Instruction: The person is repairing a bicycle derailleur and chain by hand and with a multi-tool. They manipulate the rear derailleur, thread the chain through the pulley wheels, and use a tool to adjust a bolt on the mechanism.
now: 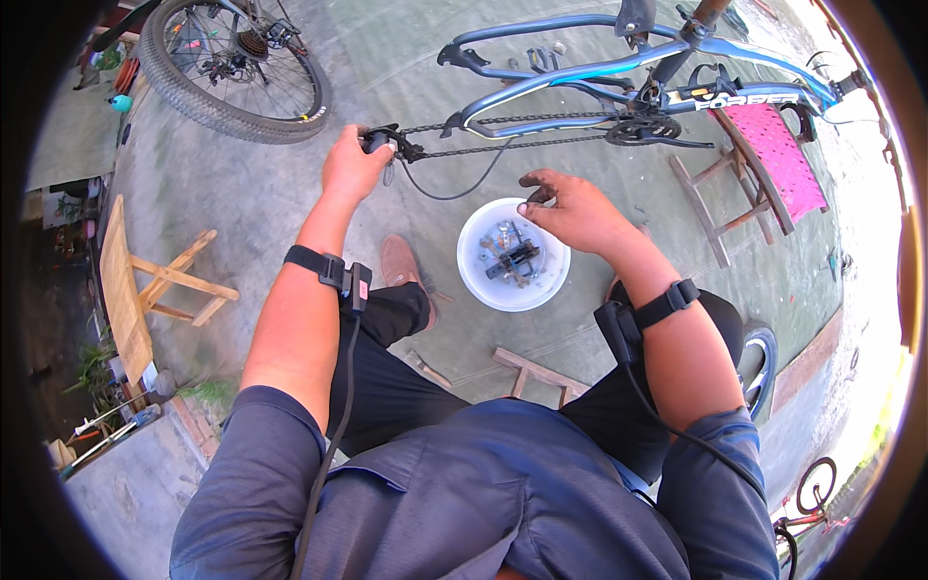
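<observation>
My left hand (356, 164) grips a black rear derailleur (396, 143) at the end of a bicycle chain (507, 147), with a dark cable looping down from it. The chain runs to the crankset (648, 131) on a blue bicycle frame (570, 74) at the upper right. My right hand (570, 213) hangs below the chain at the upper right edge of a white bowl (469, 253), its grease-darkened fingers curled toward the thumb; what they hold, if anything, is unclear. Loose metal parts (512, 256) lie in the bowl.
A detached wheel (193, 82) lies at upper left. A wooden stool (135, 290) is at left, another (522, 362) between my legs, and a pink-topped one (778, 169) at right. Small parts (543, 56) lie behind the frame; a red bicycle (807, 507) is at lower right.
</observation>
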`<state>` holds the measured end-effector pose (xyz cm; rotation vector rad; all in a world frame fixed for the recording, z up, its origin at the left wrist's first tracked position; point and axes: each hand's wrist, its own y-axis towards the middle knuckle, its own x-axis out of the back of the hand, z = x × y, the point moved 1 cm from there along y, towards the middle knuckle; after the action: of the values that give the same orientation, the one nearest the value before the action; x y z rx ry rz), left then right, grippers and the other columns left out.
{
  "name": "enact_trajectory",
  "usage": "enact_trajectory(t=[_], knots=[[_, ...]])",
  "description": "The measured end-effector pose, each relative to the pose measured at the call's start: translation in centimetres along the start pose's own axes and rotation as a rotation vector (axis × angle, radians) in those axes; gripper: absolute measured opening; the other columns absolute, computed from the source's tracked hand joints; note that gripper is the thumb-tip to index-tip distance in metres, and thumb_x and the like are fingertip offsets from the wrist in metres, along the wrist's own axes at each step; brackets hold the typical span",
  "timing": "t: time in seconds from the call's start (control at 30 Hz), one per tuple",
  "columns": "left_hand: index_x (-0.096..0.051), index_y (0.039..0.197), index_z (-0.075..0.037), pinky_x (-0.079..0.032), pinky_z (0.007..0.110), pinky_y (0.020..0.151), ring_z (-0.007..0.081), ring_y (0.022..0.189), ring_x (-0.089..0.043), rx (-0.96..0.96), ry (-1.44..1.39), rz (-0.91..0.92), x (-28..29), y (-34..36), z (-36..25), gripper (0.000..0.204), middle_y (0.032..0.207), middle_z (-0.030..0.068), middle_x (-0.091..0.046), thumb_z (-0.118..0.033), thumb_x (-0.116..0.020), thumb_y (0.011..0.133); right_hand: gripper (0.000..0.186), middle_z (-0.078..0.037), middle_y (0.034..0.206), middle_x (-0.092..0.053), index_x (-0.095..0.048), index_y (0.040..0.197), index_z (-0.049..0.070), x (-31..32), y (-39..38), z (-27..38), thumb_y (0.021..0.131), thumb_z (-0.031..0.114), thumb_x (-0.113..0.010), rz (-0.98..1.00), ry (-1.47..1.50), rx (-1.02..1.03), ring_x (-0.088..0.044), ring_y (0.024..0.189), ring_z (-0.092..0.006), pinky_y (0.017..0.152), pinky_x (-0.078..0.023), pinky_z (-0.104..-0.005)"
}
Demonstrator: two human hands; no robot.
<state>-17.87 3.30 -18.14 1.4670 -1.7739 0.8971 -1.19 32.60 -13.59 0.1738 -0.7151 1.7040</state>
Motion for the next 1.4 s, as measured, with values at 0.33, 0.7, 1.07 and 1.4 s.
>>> enact_trajectory(t=[0.33,0.7,1.07,1.4], knots=[[-0.056,0.12,0.006,-0.053,0.034,0.076,0.0232,0.086,-0.068,0.011,0.031,0.028,0.18,-0.1,-0.31,0.058,0.102,0.0196,-0.068,-0.028,-0.077,0.078,0.046,-0.018,0.104,-0.071,-0.061,0.123,0.004,0.07,0.03,0.11,0.085,0.029,-0.067,-0.002,-0.021,-0.007,-0.067,0.1,-0.0338,0.089,-0.051,-0.0391],[-0.056,0.12,0.006,-0.053,0.035,0.08,0.0264,0.092,-0.068,0.016,0.05,0.03,0.26,-0.21,-0.44,0.058,0.104,0.0208,-0.068,-0.029,-0.076,0.078,0.047,-0.017,0.106,-0.07,-0.06,0.126,0.005,0.09,0.14,0.0,0.087,0.031,-0.068,0.0,-0.037,0.0,-0.068,0.092,-0.0293,0.084,-0.052,-0.0379],[-0.056,0.121,0.006,-0.053,0.036,0.081,0.0267,0.093,-0.068,0.028,0.063,0.044,0.39,-0.31,-0.71,0.06,0.106,0.0211,-0.068,-0.03,-0.077,0.078,0.046,-0.017,0.105,-0.07,-0.061,0.125,0.005,0.05,0.19,0.02,0.087,0.031,-0.067,-0.01,-0.052,0.022,-0.069,0.093,-0.0302,0.084,-0.052,-0.0385],[-0.056,0.121,0.006,-0.053,0.035,0.081,0.0265,0.092,-0.068,0.025,0.063,0.043,0.27,-0.25,-0.58,0.06,0.105,0.021,-0.068,-0.029,-0.077,0.077,0.045,-0.016,0.105,-0.07,-0.061,0.124,0.005,-0.12,0.31,-0.17,0.087,0.031,-0.068,-0.015,-0.058,0.044,-0.068,0.095,-0.0298,0.085,-0.053,-0.0382]])
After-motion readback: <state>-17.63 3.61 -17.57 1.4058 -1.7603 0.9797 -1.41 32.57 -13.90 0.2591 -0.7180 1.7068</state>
